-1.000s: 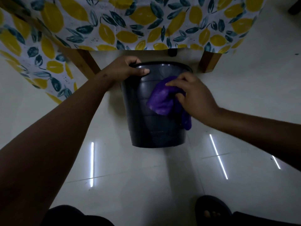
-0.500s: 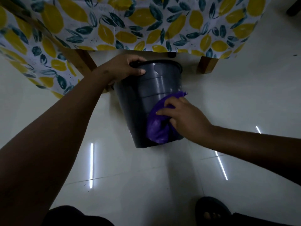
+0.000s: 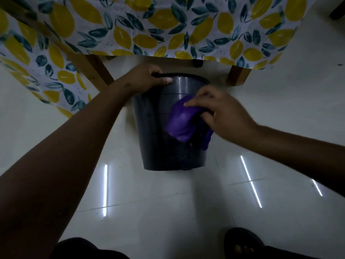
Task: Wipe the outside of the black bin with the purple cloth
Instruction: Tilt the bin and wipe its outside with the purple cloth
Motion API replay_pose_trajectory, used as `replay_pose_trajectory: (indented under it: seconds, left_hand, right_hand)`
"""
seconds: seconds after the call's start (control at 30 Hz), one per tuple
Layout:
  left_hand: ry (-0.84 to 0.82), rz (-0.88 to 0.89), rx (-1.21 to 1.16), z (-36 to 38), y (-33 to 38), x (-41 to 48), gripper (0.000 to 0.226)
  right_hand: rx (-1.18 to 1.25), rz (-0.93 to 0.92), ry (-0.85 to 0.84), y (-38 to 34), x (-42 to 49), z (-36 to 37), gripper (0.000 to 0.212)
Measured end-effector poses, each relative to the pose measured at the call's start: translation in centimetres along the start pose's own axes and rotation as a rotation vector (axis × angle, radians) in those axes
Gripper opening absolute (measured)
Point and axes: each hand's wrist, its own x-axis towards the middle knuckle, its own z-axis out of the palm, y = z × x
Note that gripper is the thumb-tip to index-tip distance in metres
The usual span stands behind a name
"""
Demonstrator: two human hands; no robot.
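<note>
While left hand [image 3: 143,79] grips rim, right hand [image 3: 222,116] presses purple cloth [image 3: 182,122]

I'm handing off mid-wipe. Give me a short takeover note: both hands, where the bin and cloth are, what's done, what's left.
Left hand: gripping the rim of the black bin at its upper left, steadying it.
Right hand: pressing the purple cloth against the bin's near wall, right of centre, fingers on top of the cloth.
Bin: on the tiled floor, in front of the table with the lemon-print tablecloth.
Done: wiping is under way on the near right side; how much is clean cannot be told.
Left: probably the left side and the far side, turning the bin by the rim.
</note>
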Motion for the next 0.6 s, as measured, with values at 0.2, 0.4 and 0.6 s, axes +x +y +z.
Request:
replay_pose_trajectory:
  seconds: [0.2, 0.4, 0.6]
  left_hand:
    - [-0.07, -0.019, -0.083, -0.4, -0.4, 0.0, 0.029]
    - [0.04, 0.019, -0.249, 1.8, 0.3, 0.5, 0.03]
    - [0.085, -0.001, -0.372, 2.0, -0.9, 0.5, 0.03]
  right_hand:
    - [0.023, 0.07, 0.093, 1.8, 1.6, -2.0, 0.042]
    - [0.077, 0.095, 0.015, 1.2, 0.4, 2.1, 0.04]
    - [-0.074, -0.129, -0.192, -1.7, -2.7, 5.5, 0.044]
